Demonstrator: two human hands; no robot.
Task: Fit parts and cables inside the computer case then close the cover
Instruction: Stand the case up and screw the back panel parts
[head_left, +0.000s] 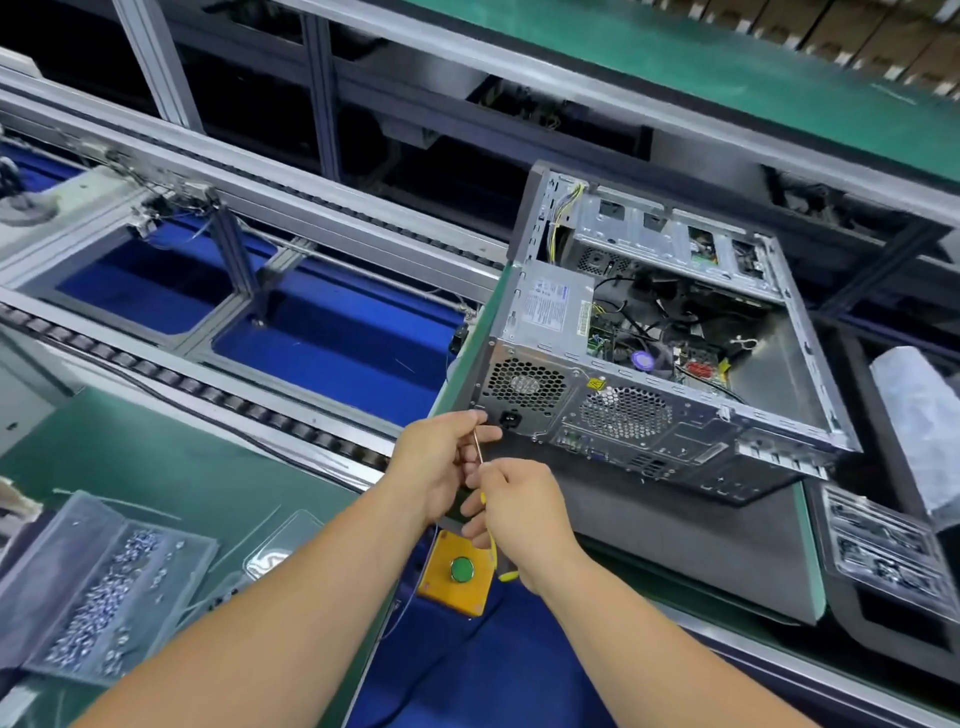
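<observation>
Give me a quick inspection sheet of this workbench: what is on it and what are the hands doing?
Surface: green bench mat beside a roller conveyor.
Job's things: computer case lies on its side, cover off, insides showing; screwdriver with a thin shaft.
Clutter: clear tray of screws at left; yellow box with a green button; parts tray at right.
Hands: left hand and right hand both grip the screwdriver near the case's rear.
Cables: yellow and black wires inside the case.
Surroundings: aluminium frame, blue lower belt.
</observation>
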